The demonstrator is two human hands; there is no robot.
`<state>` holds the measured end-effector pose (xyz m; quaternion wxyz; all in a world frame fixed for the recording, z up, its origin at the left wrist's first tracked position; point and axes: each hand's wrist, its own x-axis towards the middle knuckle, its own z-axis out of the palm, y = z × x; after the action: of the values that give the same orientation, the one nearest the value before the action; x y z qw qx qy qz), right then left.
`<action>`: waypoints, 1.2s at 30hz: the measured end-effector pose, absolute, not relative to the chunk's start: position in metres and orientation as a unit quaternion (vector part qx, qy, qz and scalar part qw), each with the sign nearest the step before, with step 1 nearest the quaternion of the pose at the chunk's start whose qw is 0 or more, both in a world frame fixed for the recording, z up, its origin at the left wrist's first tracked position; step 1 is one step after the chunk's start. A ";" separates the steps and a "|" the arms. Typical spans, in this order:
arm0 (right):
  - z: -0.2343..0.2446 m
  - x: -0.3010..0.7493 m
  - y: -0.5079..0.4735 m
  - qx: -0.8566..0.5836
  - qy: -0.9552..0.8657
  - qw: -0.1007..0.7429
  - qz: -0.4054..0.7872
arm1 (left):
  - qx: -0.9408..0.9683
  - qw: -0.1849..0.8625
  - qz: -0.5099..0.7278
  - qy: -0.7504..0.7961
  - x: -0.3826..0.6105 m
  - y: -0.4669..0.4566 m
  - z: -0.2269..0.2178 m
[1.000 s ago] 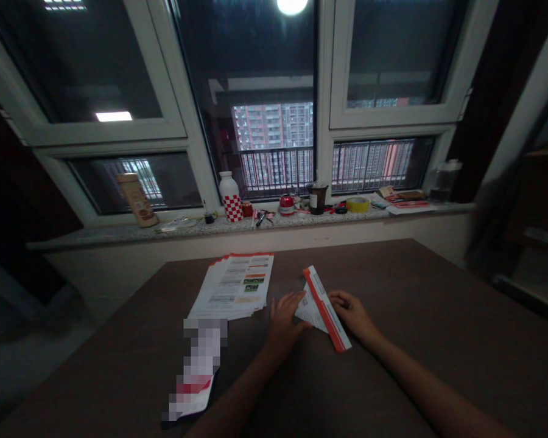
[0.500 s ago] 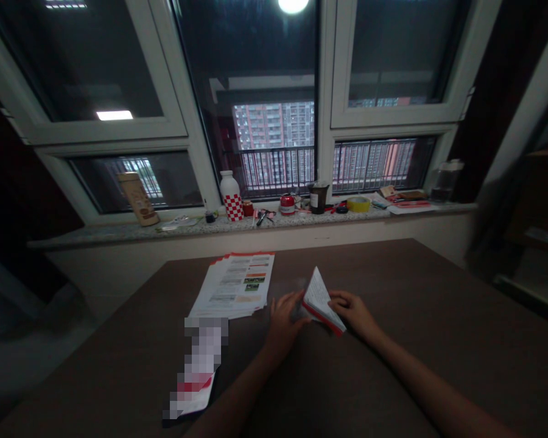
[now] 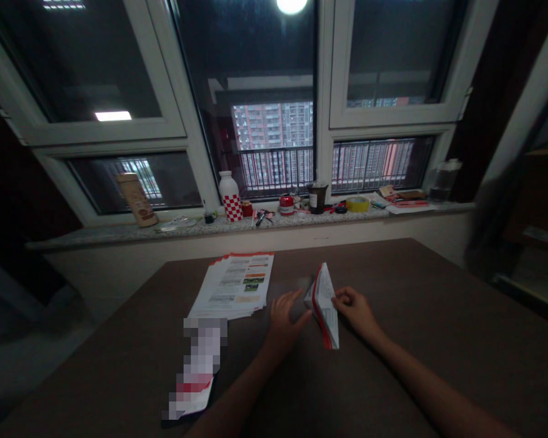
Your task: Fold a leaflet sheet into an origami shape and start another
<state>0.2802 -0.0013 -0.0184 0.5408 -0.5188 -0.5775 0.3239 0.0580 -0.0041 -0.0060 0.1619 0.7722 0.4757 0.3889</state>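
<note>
**Within reach, on the table**

Item 1: right hand (image 3: 356,313), at about 3 o'clock from the paper, fingers curled and closed, fingertips (image 3: 338,301) pinching the paper's right side.

Item 2: folded leaflet (image 3: 323,307), white with a red edge, printed, folded to a narrow pointed shape. It sits between the hands, tilted, long axis running roughly from 12 to 6 o'clock, its lower tip at or near the tabletop.

Item 3: left hand (image 3: 283,322), at about 9 o'clock from the paper, open, fingers spread, holding nothing, fingertips just beside the leaflet.

Item 4: stack of leaflets (image 3: 232,286), white with red edges and small colour panels, lying flat at about 10 o'clock from the left hand.

Item 5: blurred white-and-red sheet (image 3: 196,371), at about 7 o'clock from the left hand, detail unreadable.

Item 6: dark brown table (image 3: 406,304), bearing all of the above.

**Beyond, at 12 o'clock**

Item 7: speckled stone windowsill (image 3: 95,240), holding, left to right:
- tan canister (image 3: 137,199), leaning
- white bottle (image 3: 231,198) with red check pattern
- red can (image 3: 287,205)
- dark cup (image 3: 318,198)
- yellow tape roll (image 3: 357,204)
- papers (image 3: 408,207)
- glass jar (image 3: 442,180)

Item 8: white-framed window (image 3: 326,91), dark glass, showing a balcony railing (image 3: 278,170) and, farther out, an apartment tower (image 3: 271,128).
</note>
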 end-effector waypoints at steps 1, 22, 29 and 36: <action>-0.018 0.278 -0.003 -0.519 -0.581 0.540 0.319 | 0.772 0.156 0.394 0.475 0.060 -0.005 -0.005; -0.014 0.278 -0.003 -0.478 -0.618 0.523 0.341 | 0.706 0.180 0.494 0.474 0.057 -0.006 0.011; -0.019 0.288 0.004 -0.496 -0.569 0.537 0.375 | 0.689 0.201 0.493 0.492 0.053 -0.002 0.005; -0.018 0.295 0.006 -0.499 -0.558 0.522 0.410 | 0.685 0.225 0.483 0.497 0.051 -0.001 -0.002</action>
<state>0.2954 0.0056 -0.0184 0.5216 -0.4986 -0.5577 0.4101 0.0514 -0.0008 -0.0016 0.2252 0.6849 0.4966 0.4833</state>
